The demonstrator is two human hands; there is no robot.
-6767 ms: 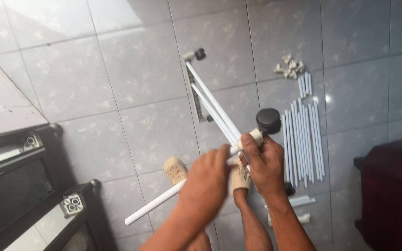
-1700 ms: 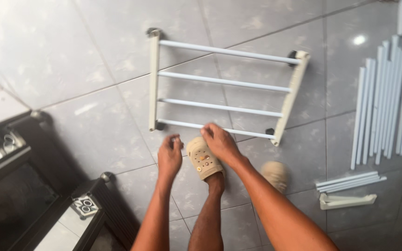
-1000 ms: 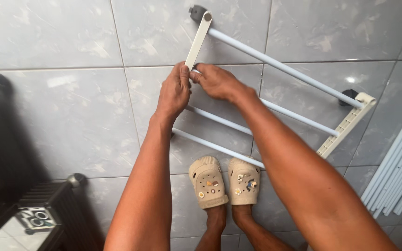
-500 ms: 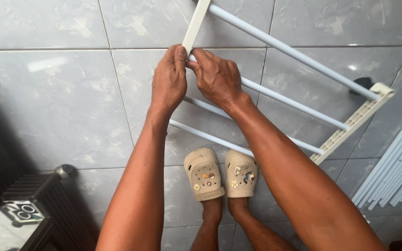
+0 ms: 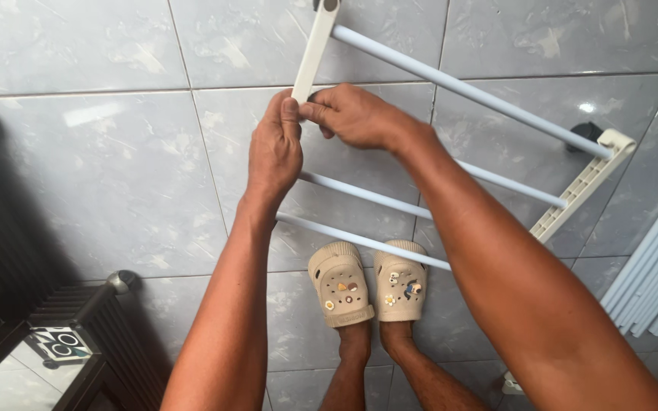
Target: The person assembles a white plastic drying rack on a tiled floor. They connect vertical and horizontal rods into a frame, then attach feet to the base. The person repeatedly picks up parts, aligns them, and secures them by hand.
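Rack side bar (image 5: 312, 52) | left hand (image 5: 274, 152) grip closed on it | right hand (image 5: 353, 116) pinching its end

left hand (image 5: 274, 148) | slid down side bar (image 5: 312, 49) | right hand (image 5: 352, 114) at its end

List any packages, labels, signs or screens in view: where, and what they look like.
Label or printed panel: bottom left, on the dark furniture beside the floor tiles; small, squarish, white with dark markings.
No packages, signs or screens show.
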